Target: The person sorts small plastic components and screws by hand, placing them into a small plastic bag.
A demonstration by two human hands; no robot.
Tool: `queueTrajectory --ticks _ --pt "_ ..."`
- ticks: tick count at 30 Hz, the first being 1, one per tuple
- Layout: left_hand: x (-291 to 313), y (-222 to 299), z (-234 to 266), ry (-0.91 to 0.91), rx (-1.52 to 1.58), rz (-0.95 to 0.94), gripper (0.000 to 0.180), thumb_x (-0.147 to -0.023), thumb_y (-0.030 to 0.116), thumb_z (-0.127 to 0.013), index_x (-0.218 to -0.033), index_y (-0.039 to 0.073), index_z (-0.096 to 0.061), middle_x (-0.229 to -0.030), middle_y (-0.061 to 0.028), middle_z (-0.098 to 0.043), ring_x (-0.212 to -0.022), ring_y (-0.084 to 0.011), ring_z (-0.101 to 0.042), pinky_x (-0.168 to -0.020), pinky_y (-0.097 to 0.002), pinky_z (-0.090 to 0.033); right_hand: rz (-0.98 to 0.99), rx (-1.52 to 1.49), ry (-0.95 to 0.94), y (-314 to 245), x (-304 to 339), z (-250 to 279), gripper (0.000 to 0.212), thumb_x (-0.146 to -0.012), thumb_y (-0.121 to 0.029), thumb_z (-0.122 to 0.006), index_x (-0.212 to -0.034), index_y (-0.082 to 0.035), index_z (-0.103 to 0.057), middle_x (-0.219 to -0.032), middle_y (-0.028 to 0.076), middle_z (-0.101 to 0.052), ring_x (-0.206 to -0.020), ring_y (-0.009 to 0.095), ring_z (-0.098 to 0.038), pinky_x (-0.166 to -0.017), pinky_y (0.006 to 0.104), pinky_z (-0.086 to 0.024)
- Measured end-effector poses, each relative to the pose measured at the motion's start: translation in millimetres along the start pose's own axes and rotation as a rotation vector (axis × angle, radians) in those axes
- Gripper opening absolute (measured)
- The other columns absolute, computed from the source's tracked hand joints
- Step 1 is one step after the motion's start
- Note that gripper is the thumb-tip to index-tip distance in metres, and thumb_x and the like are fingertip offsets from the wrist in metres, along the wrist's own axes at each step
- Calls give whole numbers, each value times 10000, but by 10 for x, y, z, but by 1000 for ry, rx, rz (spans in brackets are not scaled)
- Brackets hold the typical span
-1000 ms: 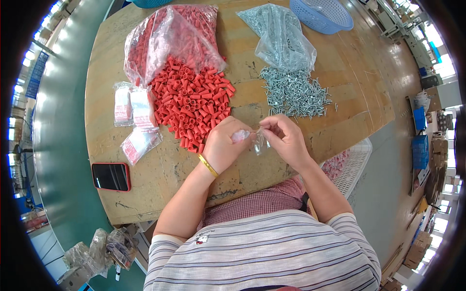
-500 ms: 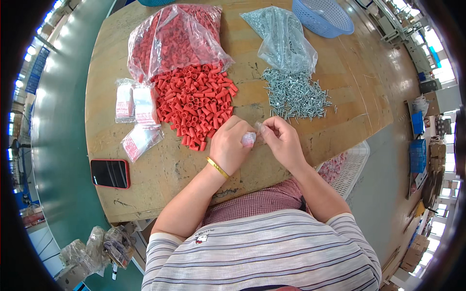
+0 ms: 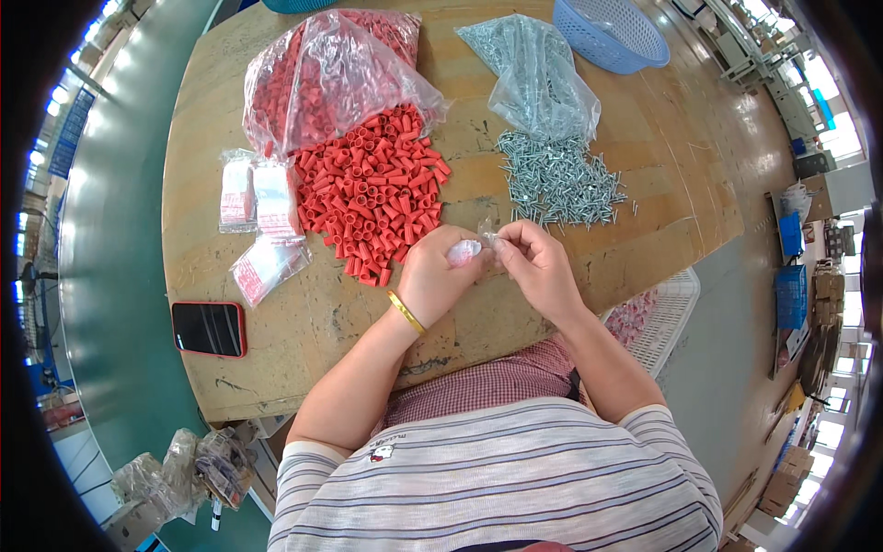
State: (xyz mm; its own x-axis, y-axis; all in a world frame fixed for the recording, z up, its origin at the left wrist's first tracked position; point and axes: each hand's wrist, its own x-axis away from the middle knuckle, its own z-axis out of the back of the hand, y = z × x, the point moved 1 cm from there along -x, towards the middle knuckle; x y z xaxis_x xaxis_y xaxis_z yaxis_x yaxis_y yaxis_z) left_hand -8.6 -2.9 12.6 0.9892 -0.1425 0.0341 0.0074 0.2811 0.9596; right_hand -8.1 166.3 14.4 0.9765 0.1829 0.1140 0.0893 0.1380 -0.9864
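Observation:
My left hand [image 3: 436, 278] is closed around a small clear plastic bag [image 3: 464, 251], its pale crumpled part showing above the fist. My right hand [image 3: 544, 274] pinches thin clear plastic [image 3: 487, 230] between thumb and fingers, right beside the left fingertips. I cannot make out whether this is the same bag, or what is inside it. Just beyond my left hand spreads a heap of red tapered plastic caps [image 3: 372, 198], hollow at one end. Beyond my right hand lies a pile of small silver screws [image 3: 561, 184].
Big clear bags of red caps [image 3: 340, 78] and screws [image 3: 529, 69] lie behind the piles. Flat small bags [image 3: 269, 267] and a phone [image 3: 209, 329] rest at left. A blue basket [image 3: 614, 37] stands far right; a white crate [image 3: 676, 308] sits below the table's right edge.
The clear plastic at my fingertips now stands up farther. My left hand has turned slightly and the pale part of the bag sits a little farther left.

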Motion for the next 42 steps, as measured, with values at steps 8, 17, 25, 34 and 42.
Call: queueTrajectory --ticks 8,17,25,34,42 --pt "-32 -20 36 -42 194 154 145 -825 146 -717 -870 39 -630 -755 33 -575 -676 -30 -497 -612 -209 -424 -4 -17 -12 32 -16 42 89 -914 -78 -591 -959 -2 -580 -849 8 -596 -749 39 -539 -668 211 -461" --pt "-18 -19 12 -63 58 37 149 -837 162 -709 -869 37 -635 -743 27 -575 -672 -43 -504 -611 -221 -425 -39 9 -7 -22 -19 39 78 -905 -62 -595 -947 3 -585 -819 -2 -597 -717 35 -541 -637 210 -465" --pt "-12 -14 20 -4 159 108 139 -828 138 -700 -911 48 -634 -782 7 -600 -710 -54 -522 -636 -232 -438 42 -13 25 60 -4 31 50 -882 -46 -589 -912 -10 -571 -803 -5 -575 -686 35 -522 -620 209 -454" --pt "-5 6 1 89 -134 -251 130 -759 88 -710 -858 24 -657 -829 -104 -647 -748 -243 -629 -698 -324 -498 105 189 15 -18 25 -16 74 -825 -18 -608 -883 -19 -563 -809 48 -591 -691 110 -554 -621 254 -466" --pt "2 -27 -36 141 -176 -309 120 -764 83 -701 -859 25 -655 -783 -99 -628 -705 -236 -616 -651 -316 -490 74 109 -41 25 -17 16 66 -819 -23 -589 -875 -18 -554 -796 36 -570 -706 94 -538 -653 265 -459"
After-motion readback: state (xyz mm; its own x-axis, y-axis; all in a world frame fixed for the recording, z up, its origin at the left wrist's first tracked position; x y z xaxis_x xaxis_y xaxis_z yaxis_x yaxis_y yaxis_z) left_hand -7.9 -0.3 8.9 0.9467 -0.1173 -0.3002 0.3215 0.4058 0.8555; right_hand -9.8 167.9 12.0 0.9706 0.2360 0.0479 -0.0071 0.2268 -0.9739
